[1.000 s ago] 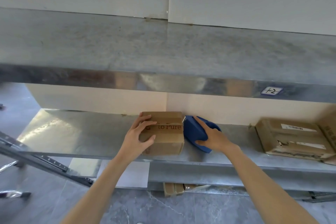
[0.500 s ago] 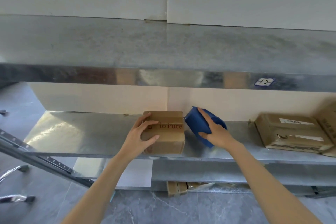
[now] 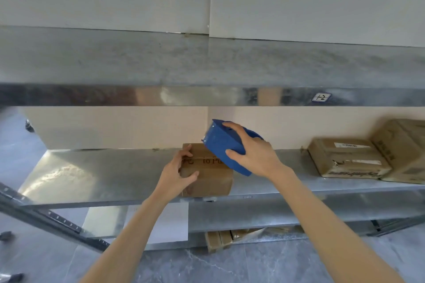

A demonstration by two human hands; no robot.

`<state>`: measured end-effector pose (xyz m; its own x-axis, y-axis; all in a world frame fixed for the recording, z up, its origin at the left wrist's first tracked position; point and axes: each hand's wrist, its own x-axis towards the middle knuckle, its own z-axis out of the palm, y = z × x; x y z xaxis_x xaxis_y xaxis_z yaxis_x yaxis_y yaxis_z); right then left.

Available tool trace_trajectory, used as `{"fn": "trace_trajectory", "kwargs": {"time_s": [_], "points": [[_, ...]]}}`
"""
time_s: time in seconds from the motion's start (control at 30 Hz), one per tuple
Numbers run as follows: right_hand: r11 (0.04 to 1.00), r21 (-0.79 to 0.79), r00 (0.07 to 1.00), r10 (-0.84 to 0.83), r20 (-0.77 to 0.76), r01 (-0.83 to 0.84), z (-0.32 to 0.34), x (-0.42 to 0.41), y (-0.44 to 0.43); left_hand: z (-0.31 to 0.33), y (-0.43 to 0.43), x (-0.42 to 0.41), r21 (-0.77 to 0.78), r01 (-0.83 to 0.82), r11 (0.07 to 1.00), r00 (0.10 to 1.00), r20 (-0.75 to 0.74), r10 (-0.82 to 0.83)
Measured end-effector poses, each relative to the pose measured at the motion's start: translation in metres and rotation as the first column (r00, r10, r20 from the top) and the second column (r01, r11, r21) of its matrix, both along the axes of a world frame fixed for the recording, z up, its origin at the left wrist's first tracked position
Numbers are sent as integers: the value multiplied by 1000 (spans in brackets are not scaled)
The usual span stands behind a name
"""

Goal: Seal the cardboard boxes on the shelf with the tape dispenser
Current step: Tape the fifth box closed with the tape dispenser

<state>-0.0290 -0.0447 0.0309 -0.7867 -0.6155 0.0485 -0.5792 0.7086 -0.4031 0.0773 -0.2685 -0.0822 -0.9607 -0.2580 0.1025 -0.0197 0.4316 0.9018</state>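
Now right hand point(image 3: 255, 155) grips tape dispenser point(image 3: 219, 142) over box point(image 3: 212, 181); left hand point(image 3: 176, 173) clasps box

One blue tape dispenser point(image 3: 218, 142). Three cardboard boxes on the shelf point(image 3: 110, 172): one small box point(image 3: 211, 181) just below the tape dispenser, plus a labelled box point(image 3: 347, 158) and a larger box point(image 3: 402, 145) well right of it. Two hands: left hand point(image 3: 176, 173), right hand point(image 3: 255, 154).

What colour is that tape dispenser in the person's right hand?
Solid blue. The tape dispenser, gripped by the right hand, shows clearly in the head view.
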Motion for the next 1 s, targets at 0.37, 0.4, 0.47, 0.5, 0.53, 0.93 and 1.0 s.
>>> {"fn": "trace_trajectory", "kwargs": {"time_s": [0.37, 0.4, 0.47, 0.5, 0.53, 0.93, 1.0], "points": [[992, -17, 965, 128, 228, -128, -25, -4, -26, -2, -11, 0, 3, 17, 1000, 999, -35, -17], [991, 0, 965, 128, 229, -131, -25, -5, -27, -3, -11, 0, 12, 15, 1000, 999, -35, -15], [990, 39, 971, 122, 204, -133, -25, -4, -27, -4, -12, -1, 21, 14, 1000, 999, -35, -13], [990, 56, 978, 118, 175, -129, -25, -3, -26, -5, -11, -1, 21, 13, 1000, 999, -37, -12], [989, 72, 984, 115, 137, -126, -25, -2, -25, -5, -11, -1, 21, 12, 1000, 999, -38, -11], [982, 130, 979, 156, -132, -139, -24, 2, -20, 1, -16, -1, -35, 37, 999, 999, -11, -38], [982, 114, 976, 163, -141, -148, -18, 2, -19, 4, -19, -1, -83, 47, 995, 999, -7, -48]]}}
